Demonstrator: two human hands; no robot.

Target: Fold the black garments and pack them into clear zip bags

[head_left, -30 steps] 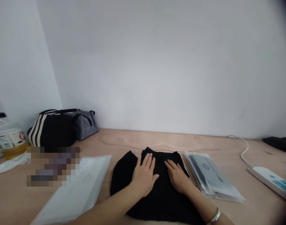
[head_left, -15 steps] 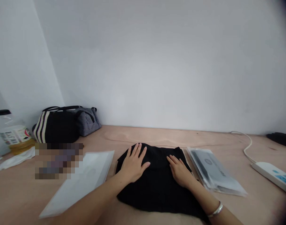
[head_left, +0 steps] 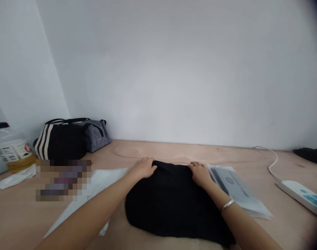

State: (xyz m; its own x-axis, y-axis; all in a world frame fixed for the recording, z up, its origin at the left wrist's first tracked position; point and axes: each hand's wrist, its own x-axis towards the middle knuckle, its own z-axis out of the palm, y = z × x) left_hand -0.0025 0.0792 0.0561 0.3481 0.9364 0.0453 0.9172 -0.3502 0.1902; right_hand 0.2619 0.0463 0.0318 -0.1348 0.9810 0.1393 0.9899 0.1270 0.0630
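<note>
A black folded cloth, perhaps a garment, lies on the wooden tabletop in front of me. At its far left corner is my left hand, closed with the fingers curled over the edge and the thumb on top. My right hand, a silver bracelet on its wrist, is closed at the far right corner in the same way. The fingertips beyond the edge are partly hidden. Right of the cloth lies a clear plastic bag with grey and black contents. A white translucent bag is partly behind my left forearm.
At the back left stand a black bag with white stripes and a striped pouch. Beside them are an oil bottle and white tissue. A pixelated patch covers something nearby. To the right lies a white power strip with its cable.
Both hands have slid away from me, from lying flat on the cloth to its far corners, where the fingers have curled round the edge. The view has shifted slightly.
</note>
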